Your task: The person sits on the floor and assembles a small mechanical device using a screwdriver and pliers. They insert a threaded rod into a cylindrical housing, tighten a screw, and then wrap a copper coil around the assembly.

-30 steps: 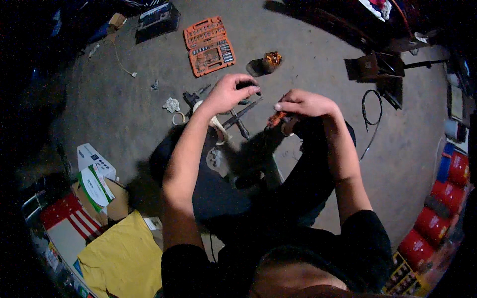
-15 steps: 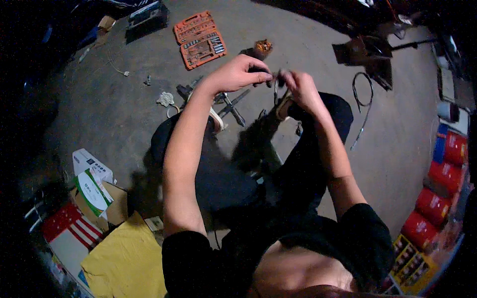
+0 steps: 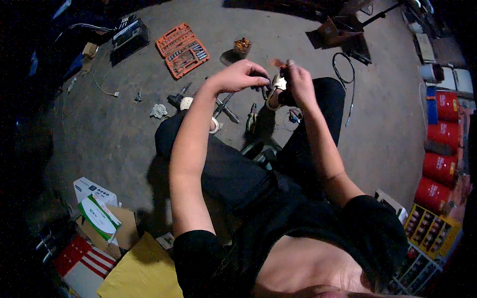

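Note:
My left hand [image 3: 242, 78] is raised over the floor between my knees, its fingers curled toward the thumb around a dark piece too dim to make out. Close by on the right, my right hand [image 3: 300, 85] pinches a small coppery-orange piece [image 3: 277, 63], blurred and sticking out toward the left hand. The two hands are apart. Below them on the floor lie pliers [image 3: 252, 119] with yellowish handles and a dark long-handled tool [image 3: 227, 112]. Just beyond the hands stands a small tub [image 3: 242, 46] full of orange-brown bits.
An open orange socket-set case [image 3: 185, 53] lies at the far left. A coiled black cable [image 3: 353, 79] is on the right floor, with red drums [image 3: 439, 169] along the right side. Cartons [image 3: 97, 191] and a yellow cloth [image 3: 141, 268] are at the near left.
The view has shifted. My right hand's fingers have turned up, and the coppery-orange piece now shows at their tips. The left hand keeps nearly the same curled pose.

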Tool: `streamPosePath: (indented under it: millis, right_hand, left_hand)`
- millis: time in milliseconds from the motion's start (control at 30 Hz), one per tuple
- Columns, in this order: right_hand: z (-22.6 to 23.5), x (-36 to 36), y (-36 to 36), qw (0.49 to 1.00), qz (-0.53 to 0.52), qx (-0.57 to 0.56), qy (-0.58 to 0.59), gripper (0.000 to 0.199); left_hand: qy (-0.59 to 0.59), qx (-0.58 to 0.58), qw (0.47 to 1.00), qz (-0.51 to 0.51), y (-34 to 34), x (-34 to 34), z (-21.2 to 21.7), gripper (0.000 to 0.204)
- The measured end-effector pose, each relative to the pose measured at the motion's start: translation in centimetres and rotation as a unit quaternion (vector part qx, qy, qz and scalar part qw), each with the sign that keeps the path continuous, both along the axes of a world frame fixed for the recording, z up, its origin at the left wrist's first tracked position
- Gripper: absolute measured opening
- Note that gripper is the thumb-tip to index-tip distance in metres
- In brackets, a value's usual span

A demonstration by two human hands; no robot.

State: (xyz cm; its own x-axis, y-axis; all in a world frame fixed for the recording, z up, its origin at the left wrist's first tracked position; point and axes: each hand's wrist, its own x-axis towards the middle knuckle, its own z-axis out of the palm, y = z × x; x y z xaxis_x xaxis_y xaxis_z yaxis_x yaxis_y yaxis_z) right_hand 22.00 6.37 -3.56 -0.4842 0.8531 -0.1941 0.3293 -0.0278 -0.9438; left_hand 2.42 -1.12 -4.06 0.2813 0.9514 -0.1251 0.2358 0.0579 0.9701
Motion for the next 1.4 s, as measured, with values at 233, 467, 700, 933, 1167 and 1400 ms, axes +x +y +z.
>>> streamPosePath:
  millis: [233,467,700,933,1167,1400]
  right_hand:
    - [2.3,1.5,-1.7,0.918,0.364,-0.151,-0.047,0.041]
    - [0.3,-0.5,-0.9,0.948,-0.009,-0.247,0.199,0.036]
    - [2.5,0.4,-2.3,0.923,0.358,0.036,-0.139,0.043]
    - [1.8,1.2,0.4,0.802,0.219,-0.424,0.36,0.041]
    - [-0.4,-0.9,-1.5,0.945,0.223,0.166,-0.171,0.046]
    - [1.7,1.7,-0.8,0.937,0.264,-0.148,0.173,0.037]
  left_hand:
    - [-0.006,-0.001,1.0,0.0,-0.9,-1.6,1.9,0.023]
    - [0.015,0.051,0.999,0.001,-1.4,-0.5,1.0,0.024]
    - [-0.041,0.046,0.998,0.0,-1.5,-1.8,1.9,0.021]
    - [-0.068,-0.021,0.997,0.008,-1.7,-1.4,2.4,0.019]
    - [-0.072,0.046,0.996,-0.023,-2.0,-1.7,3.3,0.018]
    - [-0.063,0.049,0.996,0.035,-2.1,-2.5,2.6,0.019]
